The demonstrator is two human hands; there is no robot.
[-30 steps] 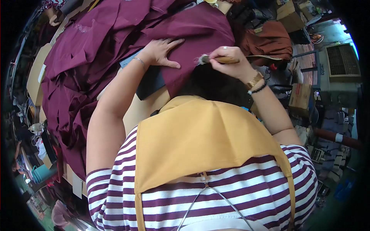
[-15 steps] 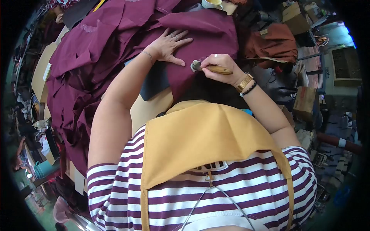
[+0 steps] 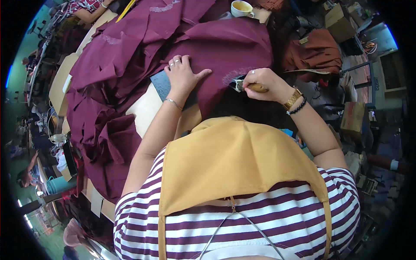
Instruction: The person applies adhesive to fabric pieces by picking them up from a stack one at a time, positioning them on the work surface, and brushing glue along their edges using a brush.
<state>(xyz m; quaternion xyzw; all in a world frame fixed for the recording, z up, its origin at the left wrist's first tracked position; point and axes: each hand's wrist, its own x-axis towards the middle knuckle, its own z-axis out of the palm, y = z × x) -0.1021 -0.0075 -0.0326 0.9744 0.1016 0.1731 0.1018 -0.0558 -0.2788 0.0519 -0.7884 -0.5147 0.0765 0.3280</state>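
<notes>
A large heap of maroon fabric [image 3: 117,65] spreads over the table. My left hand [image 3: 184,73] lies on the fabric with its thumb stretched out, next to a flat blue-grey slab [image 3: 161,85] partly under the cloth. My right hand [image 3: 265,83] is closed round the wooden handle of a brush [image 3: 258,88]. The brush's whitish, coated head is at the fabric's near right edge, beside a streaky pale smear [image 3: 237,76] on the cloth. Whether the bristles touch the cloth I cannot tell.
At the back stands a white cup [image 3: 242,8] with yellowish contents. Rust-brown fabric [image 3: 313,52] is bundled to the right, with cardboard boxes [image 3: 353,116] near it. Another person's arm [image 3: 91,14] shows at the upper left. A teal container [image 3: 60,185] stands at the lower left.
My left hand has drawn back toward me, its fingers more bent. My right hand has moved right and slightly down with the brush. A pale smear now shows on the cloth.
</notes>
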